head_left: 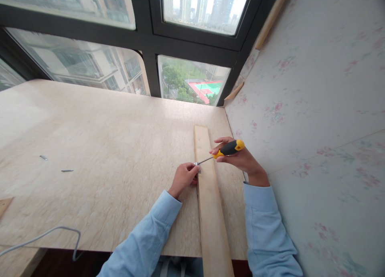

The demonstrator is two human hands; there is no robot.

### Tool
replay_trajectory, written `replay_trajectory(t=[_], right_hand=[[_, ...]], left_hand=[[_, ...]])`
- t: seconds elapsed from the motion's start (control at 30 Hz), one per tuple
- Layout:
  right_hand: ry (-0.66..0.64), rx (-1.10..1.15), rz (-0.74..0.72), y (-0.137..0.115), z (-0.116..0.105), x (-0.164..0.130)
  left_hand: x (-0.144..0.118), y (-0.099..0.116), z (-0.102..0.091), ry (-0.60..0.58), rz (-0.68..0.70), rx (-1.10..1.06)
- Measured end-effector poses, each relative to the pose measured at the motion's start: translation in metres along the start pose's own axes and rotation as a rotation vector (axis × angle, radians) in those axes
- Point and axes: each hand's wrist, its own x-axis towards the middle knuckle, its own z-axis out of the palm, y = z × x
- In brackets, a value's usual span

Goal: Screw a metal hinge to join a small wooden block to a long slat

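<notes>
My right hand (245, 161) is closed around the yellow and black handle of a screwdriver (230, 148). Its thin shaft slants down to the left, and the tip meets a small silver metal bracket (199, 170) at the left edge of a long pale wooden board (210, 205). With thumb and fingers closed, my left hand (184, 176) pinches the bracket against the board; some fingertips are hidden beside the board's edge. Whether a screw sits under the tip is too small to tell.
The marble-patterned sill (105, 148) carries two small metal pieces, one dark and thin (67, 171), the other greyish (43, 158). A grey cable (60, 228) curves over the front edge at left. Flowered wallpaper (315, 128) rises close on the right; dark-framed windows (192, 44) stand behind.
</notes>
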Motion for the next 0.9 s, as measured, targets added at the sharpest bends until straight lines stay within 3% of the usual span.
replay_trajectory(t=[0.17, 0.27, 0.4, 0.5, 0.67, 0.8, 0.9], right_hand=[[0.352, -0.312, -0.064, 0.001, 0.023, 0.011], [0.498, -0.515, -0.152, 0.005, 0.040, 0.018], [0.584, -0.471, -0.161, 0.016, 0.052, 0.025], [0.469, -0.212, -0.114, 0.021, 0.053, 0.029], [0.153, 0.234, -0.101, 0.019, 0.046, 0.025], [-0.052, 0.269, -0.084, 0.009, 0.030, 0.010], [-0.103, 0.217, -0.060, 0.003, 0.017, 0.004]], left_hand=[[0.000, 0.000, 0.000, -0.001, -0.010, -0.011], [0.000, 0.000, 0.000, 0.001, -0.005, -0.016], [-0.001, 0.001, 0.000, -0.001, -0.008, -0.033], [-0.002, 0.002, 0.001, -0.007, -0.006, -0.026], [-0.001, 0.003, 0.000, -0.006, -0.009, -0.024], [0.001, 0.000, 0.000, -0.001, -0.019, -0.032], [0.002, -0.002, 0.001, -0.004, -0.029, -0.042]])
